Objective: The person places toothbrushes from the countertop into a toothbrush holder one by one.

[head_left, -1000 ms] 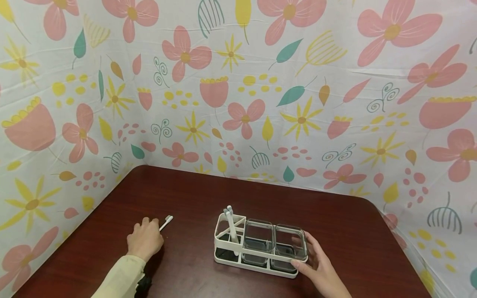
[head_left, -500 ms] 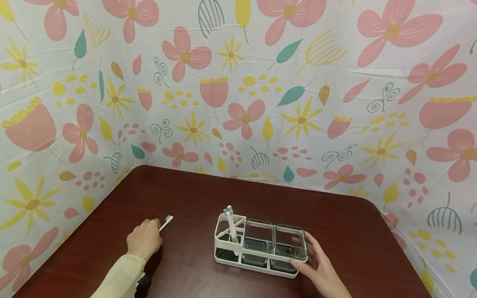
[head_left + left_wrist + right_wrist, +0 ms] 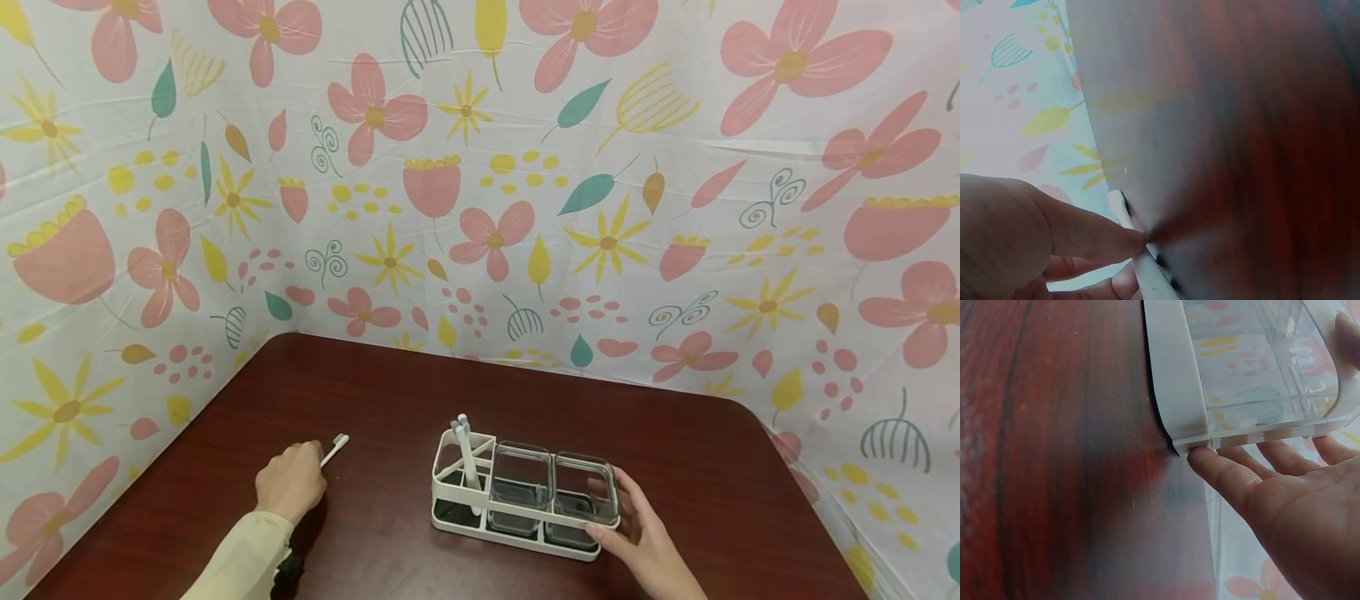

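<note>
My left hand (image 3: 291, 479) is low over the left part of the table. It pinches a white toothbrush (image 3: 1150, 275) between thumb and fingers, close to the tabletop. The brush head (image 3: 340, 440) points away to the right in the head view; the hand hides the rest of the handle. My right hand (image 3: 643, 537) grips the right end of a white toothbrush holder (image 3: 517, 507), thumb in front, fingers along the end wall (image 3: 1235, 437). White toothbrushes (image 3: 468, 462) lean in the holder's left compartment. Two clear cups (image 3: 521, 473) fill its other compartments.
The dark red-brown table (image 3: 375, 392) has rounded far corners. A floral cloth wall (image 3: 480, 183) stands along its back and left edges. There is a black band (image 3: 288, 571) at my left wrist, below the pale sleeve (image 3: 243, 554).
My left hand's fingers have drawn in a little around the toothbrush since the earliest frame. The right hand and the holder stay where they were.
</note>
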Tool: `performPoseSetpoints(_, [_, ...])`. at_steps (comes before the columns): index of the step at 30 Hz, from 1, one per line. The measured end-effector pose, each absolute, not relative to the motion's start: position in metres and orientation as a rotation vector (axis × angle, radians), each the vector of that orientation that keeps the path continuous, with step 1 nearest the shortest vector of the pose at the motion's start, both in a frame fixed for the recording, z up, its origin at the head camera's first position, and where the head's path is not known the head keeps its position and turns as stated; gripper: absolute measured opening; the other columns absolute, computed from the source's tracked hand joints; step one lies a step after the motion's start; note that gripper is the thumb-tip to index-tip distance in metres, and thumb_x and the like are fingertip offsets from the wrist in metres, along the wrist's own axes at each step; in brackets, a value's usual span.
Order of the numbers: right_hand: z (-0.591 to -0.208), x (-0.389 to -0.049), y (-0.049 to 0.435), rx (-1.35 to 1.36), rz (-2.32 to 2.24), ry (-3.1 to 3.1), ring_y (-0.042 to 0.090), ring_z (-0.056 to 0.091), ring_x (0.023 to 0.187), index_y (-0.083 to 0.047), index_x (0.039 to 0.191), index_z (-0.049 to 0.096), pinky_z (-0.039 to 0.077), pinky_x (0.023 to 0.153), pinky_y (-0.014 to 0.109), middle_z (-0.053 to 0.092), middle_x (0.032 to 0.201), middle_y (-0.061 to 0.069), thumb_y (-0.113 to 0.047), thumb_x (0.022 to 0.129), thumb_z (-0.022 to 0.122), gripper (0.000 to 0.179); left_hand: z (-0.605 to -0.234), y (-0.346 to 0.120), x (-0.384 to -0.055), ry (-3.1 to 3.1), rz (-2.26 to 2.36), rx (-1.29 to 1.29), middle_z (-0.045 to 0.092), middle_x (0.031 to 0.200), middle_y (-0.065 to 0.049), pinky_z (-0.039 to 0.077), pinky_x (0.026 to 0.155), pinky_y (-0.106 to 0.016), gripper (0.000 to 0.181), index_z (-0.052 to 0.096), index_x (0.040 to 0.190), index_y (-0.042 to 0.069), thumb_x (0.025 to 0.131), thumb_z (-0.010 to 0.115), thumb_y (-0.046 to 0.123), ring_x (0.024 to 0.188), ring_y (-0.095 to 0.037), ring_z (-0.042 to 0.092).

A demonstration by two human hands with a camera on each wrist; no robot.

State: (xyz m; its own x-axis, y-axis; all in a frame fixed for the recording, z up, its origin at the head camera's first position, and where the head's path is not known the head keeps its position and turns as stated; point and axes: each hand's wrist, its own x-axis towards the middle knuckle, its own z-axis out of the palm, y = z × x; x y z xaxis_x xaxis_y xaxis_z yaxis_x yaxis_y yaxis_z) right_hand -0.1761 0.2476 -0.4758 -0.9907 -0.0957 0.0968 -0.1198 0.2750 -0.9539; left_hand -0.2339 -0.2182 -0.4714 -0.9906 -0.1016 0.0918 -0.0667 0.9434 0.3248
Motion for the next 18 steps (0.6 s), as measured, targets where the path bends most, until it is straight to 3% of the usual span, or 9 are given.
performPoseSetpoints(12, [-0.476, -0.176, 0.248, 0.228, 1.88, -2.483, 0.0, 0.052, 0.118, -0.008, 0.152, 0.024, 0.049, 0.086, 0.022, 0.048, 0.141, 0.024, -0.007, 0.091, 0.069, 0.075, -0.464, -0.215, -0.232, -2.97, -0.554, 0.115, 0.054, 0.066, -0.008, 0.043, 0.043, -0.043, 0.007, 0.06, 0.082, 0.003, 0.081, 0.059, -0.004, 0.052, -0.025, 0.052])
performPoseSetpoints(18, [-0.476, -0.176, 0.247, 0.225, 1.885, -2.473, 0.0, 0.052, 0.118, -0.008, 0.152, 0.025, 0.049, 0.086, 0.023, 0.049, 0.141, 0.023, -0.005, 0.091, 0.069, 0.074, -0.457, -0.211, -0.23, -2.937, -0.588, 0.093, 0.052, 0.065, -0.005, 0.042, 0.044, -0.043, 0.009, 0.057, 0.078, 0.006, 0.079, 0.064, 0.001, 0.052, -0.025, 0.052])
